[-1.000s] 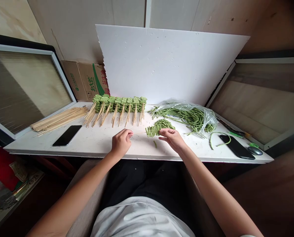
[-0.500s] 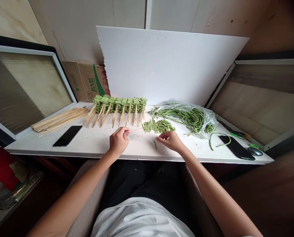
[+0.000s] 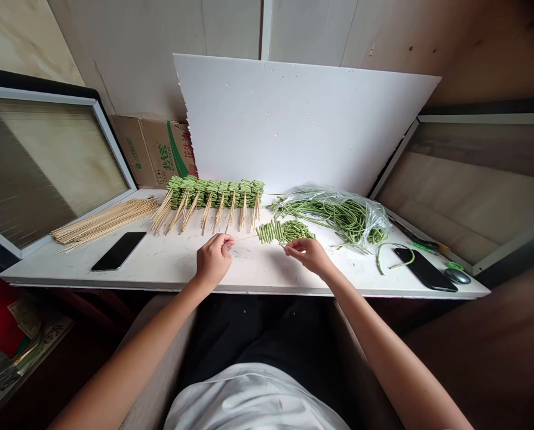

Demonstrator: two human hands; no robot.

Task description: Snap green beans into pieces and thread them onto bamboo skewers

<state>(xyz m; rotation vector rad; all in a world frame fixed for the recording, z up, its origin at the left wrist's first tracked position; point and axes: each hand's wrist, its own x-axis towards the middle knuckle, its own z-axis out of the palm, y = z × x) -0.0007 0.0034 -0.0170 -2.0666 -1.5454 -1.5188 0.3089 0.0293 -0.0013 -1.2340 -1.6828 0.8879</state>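
Note:
My left hand [image 3: 214, 257] is closed round the end of a thin wooden skewer [image 3: 248, 237]. Several short green bean pieces [image 3: 269, 232] sit side by side on its far end. A pile of cut bean pieces [image 3: 299, 229] lies just right of them. My right hand [image 3: 306, 253] is beside the pile with thumb and fingers pinched together; a bit of green shows at the fingertips, probably a bean piece. Behind stand stacked rows of finished bean skewers [image 3: 215, 194], sticks pointing toward me.
Bare skewers [image 3: 106, 221] and a phone [image 3: 118, 251] lie left. Long beans in a plastic bag [image 3: 343, 212] lie back right, near another phone [image 3: 426, 269] and a round dark object [image 3: 457, 275]. A white board [image 3: 303, 125] stands behind.
The loose bean piece that lay on the table beside my right fingers no longer lies there, and green now shows at those fingertips. The view has shifted slightly.

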